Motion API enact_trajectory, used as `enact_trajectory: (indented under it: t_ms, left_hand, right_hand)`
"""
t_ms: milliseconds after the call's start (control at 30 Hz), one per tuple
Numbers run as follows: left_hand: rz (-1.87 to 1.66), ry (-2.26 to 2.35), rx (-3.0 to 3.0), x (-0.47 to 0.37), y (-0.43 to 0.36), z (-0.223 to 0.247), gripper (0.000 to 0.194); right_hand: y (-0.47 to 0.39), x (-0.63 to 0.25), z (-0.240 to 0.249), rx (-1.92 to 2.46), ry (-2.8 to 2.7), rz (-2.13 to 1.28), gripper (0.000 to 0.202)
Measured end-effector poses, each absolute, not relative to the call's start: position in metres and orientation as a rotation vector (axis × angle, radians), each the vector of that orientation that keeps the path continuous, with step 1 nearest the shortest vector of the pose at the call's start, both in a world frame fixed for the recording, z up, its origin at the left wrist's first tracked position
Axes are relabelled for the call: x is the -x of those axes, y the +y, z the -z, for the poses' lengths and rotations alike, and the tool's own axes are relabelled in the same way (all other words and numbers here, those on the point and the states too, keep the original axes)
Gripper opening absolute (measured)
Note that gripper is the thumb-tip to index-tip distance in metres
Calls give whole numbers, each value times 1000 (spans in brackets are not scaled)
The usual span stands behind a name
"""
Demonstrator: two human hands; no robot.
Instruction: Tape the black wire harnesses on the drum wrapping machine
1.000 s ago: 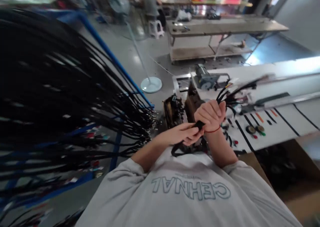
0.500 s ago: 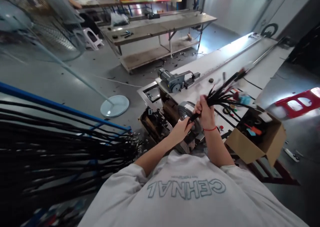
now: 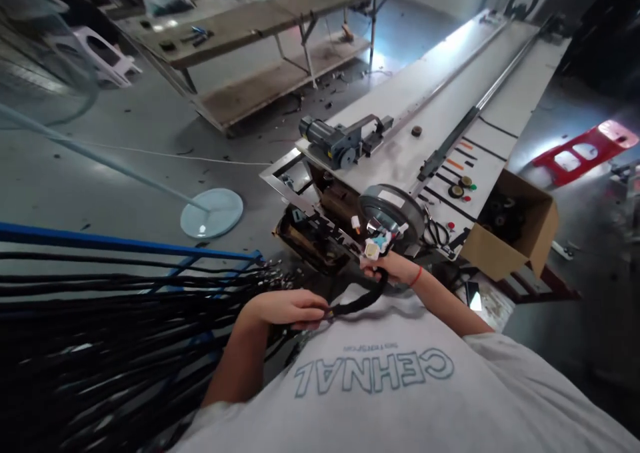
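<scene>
A black-wrapped wire harness (image 3: pixel 363 302) curves in front of my shirt, between my two hands. My left hand (image 3: pixel 293 308) closes its fingers on the harness's left end, close to the hanging black cables. Closed around the other end is my right hand (image 3: pixel 384 266), with a red string at its wrist. White and light blue connectors (image 3: pixel 379 244) stick out above the right fist. Just beyond them sits the round grey head (image 3: pixel 391 206) of a machine on the white bench (image 3: pixel 400 120). Scissors (image 3: pixel 437 230) lie beside that head.
Many black cables hang on a blue rack (image 3: pixel 125 240) at my left. A cardboard box (image 3: pixel 505 256) stands right of the bench. A motor unit (image 3: pixel 330 140) is mounted at the bench's near left end. A fan's round base (image 3: pixel 212 213) and a red stool (image 3: pixel 583 153) stand on the floor.
Both hands have come down toward my body and spread apart, the left moving left. The harness's loose wire bundle no longer fans out over the bench; connectors now show at my right hand.
</scene>
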State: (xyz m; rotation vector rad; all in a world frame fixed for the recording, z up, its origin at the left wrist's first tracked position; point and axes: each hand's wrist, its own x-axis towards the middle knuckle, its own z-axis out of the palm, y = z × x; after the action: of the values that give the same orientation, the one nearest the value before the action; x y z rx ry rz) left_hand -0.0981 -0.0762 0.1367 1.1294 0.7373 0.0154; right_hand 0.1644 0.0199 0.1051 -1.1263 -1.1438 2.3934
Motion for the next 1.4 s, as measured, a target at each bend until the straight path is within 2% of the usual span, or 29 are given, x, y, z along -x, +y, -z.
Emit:
enact_trajectory:
  t_ms: [100,200,400,600,800,900,1033,1167,1233,1400]
  left_hand:
    - [-69,786,-1007,107,-95,-114,53]
    - [-165,865,-949,100,-100,-95,55]
    - [-343,1037,-901,96,-82,-88,57]
    - [-535,1162,-816,102,-62,-81,60]
    - [-686,1127,-751,52,-25,-63,62]
    - [-774,1195,-829,26,16,-58,51]
    - [-788,1318,-1033,11,73,-61,40]
    - [-700,1331,-1095,10,95,-67,30]
    - [-664,1314,-1073,11,94,-70,27]
    - [-682,1296,-1122,18,81,-68,30]
  right_hand:
    - [13,-165,-75,1017,-962,-2598,42]
    - [25,-157,-57,937,-658,-2579,35]
    - [52,-126,-62,973,86,-2140,26]
    - [86,-107,-68,1023,177,-1902,6]
    - [94,-109,-51,1118,-272,-1705,11]
    - [60,-128,-46,1171,-911,-1500,22]
    - [31,-150,-51,1423,-1968,-956,35]
    - [52,-138,-63,1698,-2527,-492,38]
    - [67,-127,-68,1741,-2672,-467,33]
    - [85,-127,-76,1612,-2944,-711,34]
